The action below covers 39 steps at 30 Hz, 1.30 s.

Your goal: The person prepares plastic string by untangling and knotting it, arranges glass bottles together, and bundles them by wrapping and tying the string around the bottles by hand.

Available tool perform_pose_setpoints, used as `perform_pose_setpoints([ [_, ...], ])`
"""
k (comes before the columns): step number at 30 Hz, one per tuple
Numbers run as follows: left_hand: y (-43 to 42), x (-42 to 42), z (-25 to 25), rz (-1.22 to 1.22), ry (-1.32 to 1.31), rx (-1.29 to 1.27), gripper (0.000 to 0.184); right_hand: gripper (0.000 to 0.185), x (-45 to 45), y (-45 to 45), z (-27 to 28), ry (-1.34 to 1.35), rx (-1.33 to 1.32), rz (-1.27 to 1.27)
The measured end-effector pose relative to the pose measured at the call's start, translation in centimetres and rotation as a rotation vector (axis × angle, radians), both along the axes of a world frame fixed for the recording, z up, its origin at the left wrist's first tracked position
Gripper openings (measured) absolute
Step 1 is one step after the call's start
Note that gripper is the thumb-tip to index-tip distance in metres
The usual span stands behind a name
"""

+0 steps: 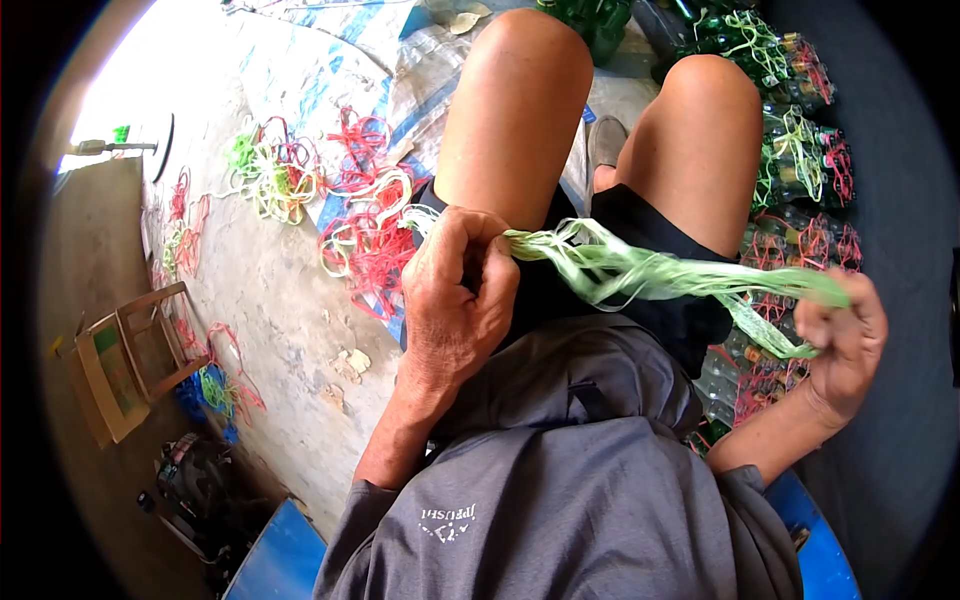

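A bundle of pale green plastic strings (650, 272) stretches across my lap between both hands. My left hand (458, 285) is closed around its left end, with a short whitish tuft sticking out past the fist. At the other end my right hand (845, 335) grips the strings with bent fingers; this hand and the strings near it are blurred by motion. One looser strand bundle (760, 325) hangs below the main stretch and runs back toward the right hand.
Tangled red and white strings (365, 210) and green ones (275, 175) lie on the floor and tarp (310, 75) at left. Green bottles tied with string (790, 165) line the right side. A wooden frame (155, 330) and cardboard box (110, 380) stand far left.
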State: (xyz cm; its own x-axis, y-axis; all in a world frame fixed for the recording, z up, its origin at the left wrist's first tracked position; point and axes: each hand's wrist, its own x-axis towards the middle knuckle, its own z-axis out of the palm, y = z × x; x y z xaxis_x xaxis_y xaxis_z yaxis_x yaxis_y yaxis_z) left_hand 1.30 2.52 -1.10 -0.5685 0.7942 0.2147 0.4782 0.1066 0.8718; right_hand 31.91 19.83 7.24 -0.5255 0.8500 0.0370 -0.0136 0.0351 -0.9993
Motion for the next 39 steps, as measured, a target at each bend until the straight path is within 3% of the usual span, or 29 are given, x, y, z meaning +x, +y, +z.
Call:
perform_pose_setpoints([
  [3, 0.1, 0.0, 0.0, 0.017, 0.028, 0.014, 0.010, 0.009, -1.2, -0.2, 0.5, -0.501, 0.015, 0.171],
  [4, 0.2, 0.1, 0.0, 0.022, 0.020, 0.013, 0.010, 0.016, -1.9, -0.1, 0.5, -0.649, 0.031, 0.214],
  [7, 0.3, 0.2, 0.1, 0.027, 0.004, 0.010, 0.010, 0.026, -5.2, -0.5, -0.8, -0.722, 0.518, 0.136],
  [11, 0.7, 0.3, 0.4, 0.008, 0.014, 0.001, 0.008, 0.032, -8.6, -1.9, -2.0, -0.431, 0.633, 0.278],
  [15, 0.8, 0.5, 0.7, 0.014, -0.082, 0.003, 0.007, 0.034, -11.5, -4.7, -3.4, -0.463, 0.417, 0.333],
  [17, 0.9, 0.6, 1.0, 0.011, -0.080, -0.012, 0.007, 0.040, -12.3, -5.1, -4.4, -0.475, 0.459, 0.352],
  [26, 0.8, 0.5, 1.0, -0.018, -0.079, 0.005, 0.006, 0.023, -14.1, -6.1, -6.8, -0.279, 0.393, 0.344],
  [29, 0.6, 0.2, 0.4, -0.007, -0.041, 0.008, 0.007, 0.011, -12.7, -5.2, -5.1, -0.255, 0.170, 0.519],
  [31, 0.5, 0.0, 0.0, -0.003, -0.039, 0.009, 0.007, 0.018, -12.0, -4.8, -3.1, -0.167, 0.033, 0.520],
  [33, 0.3, -0.3, 0.0, 0.005, -0.060, -0.003, 0.008, 0.013, -10.5, -4.0, -1.4, -0.094, -0.209, 0.518],
  [36, 0.2, -0.3, 0.2, 0.031, -0.083, -0.021, 0.008, 0.009, -8.4, -4.0, -0.4, 0.117, -0.268, 0.336],
  [39, 0.3, -0.3, -0.2, 0.032, -0.079, -0.002, 0.008, 0.007, -6.2, -2.5, 0.2, 0.351, -0.330, 0.374],
])
